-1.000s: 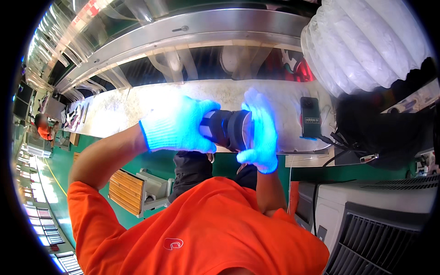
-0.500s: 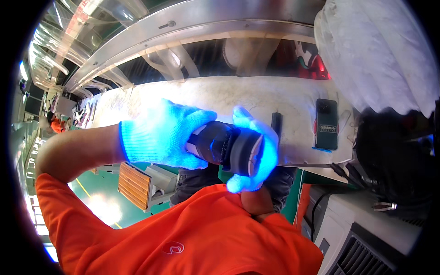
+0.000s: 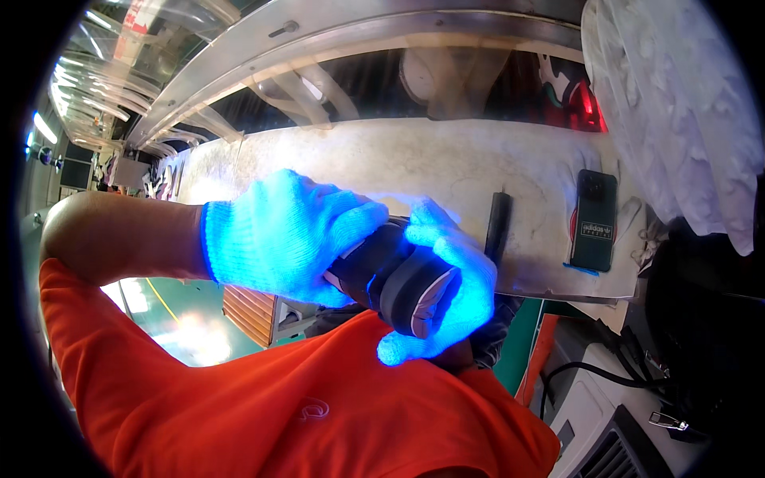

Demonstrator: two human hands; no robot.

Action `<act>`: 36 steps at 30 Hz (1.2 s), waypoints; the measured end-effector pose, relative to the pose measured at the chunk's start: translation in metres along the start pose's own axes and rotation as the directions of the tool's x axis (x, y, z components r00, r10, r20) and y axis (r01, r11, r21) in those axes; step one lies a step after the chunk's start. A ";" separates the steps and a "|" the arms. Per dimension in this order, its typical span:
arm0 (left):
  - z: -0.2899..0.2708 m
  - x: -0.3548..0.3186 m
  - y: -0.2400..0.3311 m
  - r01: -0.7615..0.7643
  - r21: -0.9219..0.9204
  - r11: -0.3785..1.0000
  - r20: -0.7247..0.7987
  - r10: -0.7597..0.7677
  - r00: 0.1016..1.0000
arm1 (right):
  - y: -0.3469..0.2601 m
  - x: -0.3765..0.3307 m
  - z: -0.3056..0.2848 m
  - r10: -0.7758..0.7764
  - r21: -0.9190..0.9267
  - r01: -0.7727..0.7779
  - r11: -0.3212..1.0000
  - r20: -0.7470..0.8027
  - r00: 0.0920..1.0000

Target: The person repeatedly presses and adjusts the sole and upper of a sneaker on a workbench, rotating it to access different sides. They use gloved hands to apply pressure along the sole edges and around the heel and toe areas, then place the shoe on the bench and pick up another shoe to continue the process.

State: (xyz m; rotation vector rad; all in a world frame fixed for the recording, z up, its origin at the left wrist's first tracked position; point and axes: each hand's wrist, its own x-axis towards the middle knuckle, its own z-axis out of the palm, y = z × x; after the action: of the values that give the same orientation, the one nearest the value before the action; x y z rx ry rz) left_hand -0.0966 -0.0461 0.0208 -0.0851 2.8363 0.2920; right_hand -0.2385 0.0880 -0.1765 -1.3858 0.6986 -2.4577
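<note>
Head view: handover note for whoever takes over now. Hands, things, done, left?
Left hand: gloved, wrapped over the dark cylindrical part.
Right hand: gloved, cupping the same part from below at its grey-rimmed end.
Part is held at chest height over the orange shirt, off the white bench.
On the bench: a phone and a thin dark tool, both untouched.
Done: part is in hand. Left: cannot tell from this view.

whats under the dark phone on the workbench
The dark phone lies flat on the pale workbench, with a blue strip showing at its lower edge. Anything directly beneath it is covered.
</note>
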 end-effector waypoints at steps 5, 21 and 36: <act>-0.010 0.013 0.002 -0.058 0.006 0.998 0.000 0.058 0.998 | -0.004 0.003 -0.003 -0.007 -0.016 0.008 1.000 0.011 1.000; -0.008 0.041 0.036 -0.015 0.155 0.988 0.086 0.002 0.996 | -0.023 -0.025 -0.025 0.221 0.192 -0.210 0.959 -0.034 0.975; 0.039 0.007 0.042 -0.133 -0.282 0.950 -0.318 0.039 0.947 | -0.106 0.007 -0.013 0.483 -0.446 -0.379 0.811 0.144 0.864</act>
State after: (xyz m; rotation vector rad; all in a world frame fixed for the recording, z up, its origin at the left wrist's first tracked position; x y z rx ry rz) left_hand -0.0966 0.0027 -0.0098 -0.0736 3.0838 0.7953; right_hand -0.2500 0.1797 -0.1227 -1.4333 1.3487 -1.8004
